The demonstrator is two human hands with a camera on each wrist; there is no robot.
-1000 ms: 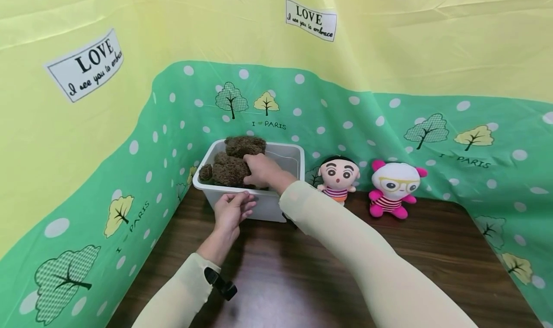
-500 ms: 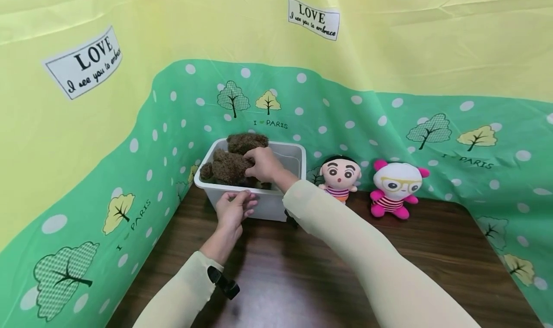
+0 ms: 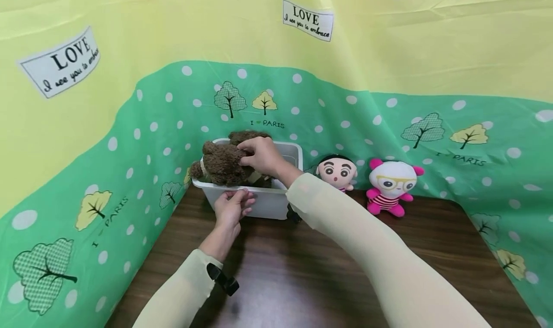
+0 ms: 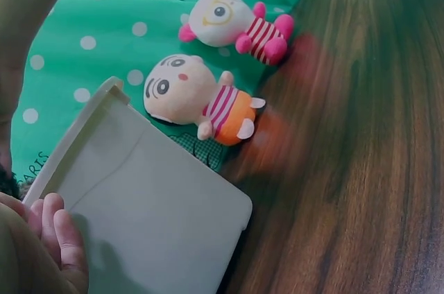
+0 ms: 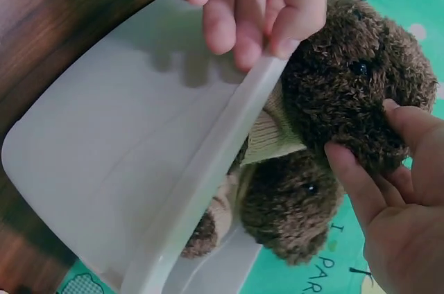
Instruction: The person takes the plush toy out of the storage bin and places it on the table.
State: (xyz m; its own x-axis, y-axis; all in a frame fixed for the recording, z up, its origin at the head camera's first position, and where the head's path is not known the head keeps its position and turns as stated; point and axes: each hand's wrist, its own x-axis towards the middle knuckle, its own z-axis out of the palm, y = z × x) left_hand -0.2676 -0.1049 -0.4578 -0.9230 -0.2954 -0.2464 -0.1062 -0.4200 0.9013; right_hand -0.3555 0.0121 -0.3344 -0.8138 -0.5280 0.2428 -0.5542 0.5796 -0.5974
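Observation:
A grey plastic bin (image 3: 265,204) stands at the back left of the table. Two brown teddy bears are in it. My right hand (image 3: 265,157) pinches the nearer teddy bear (image 3: 221,164) by its head, which rises above the rim, as the right wrist view shows. Below that head a beige knitted garment (image 5: 274,131) shows. The other teddy bear (image 5: 288,204) is partly hidden behind it. My left hand (image 3: 230,212) holds the bin's front rim, thumb on the edge and fingers down the outer wall.
Right of the bin sits a boy plush doll (image 3: 337,172) in a striped top, partly behind my right sleeve. Beside it sits a pink and white plush panda (image 3: 390,184) with yellow glasses. Printed cloth walls (image 3: 363,126) enclose the dark wooden table (image 3: 302,280).
My right hand has lifted the nearer teddy bear slightly up, and more of its head and ears shows above the rim. The left hand has stayed at the rim.

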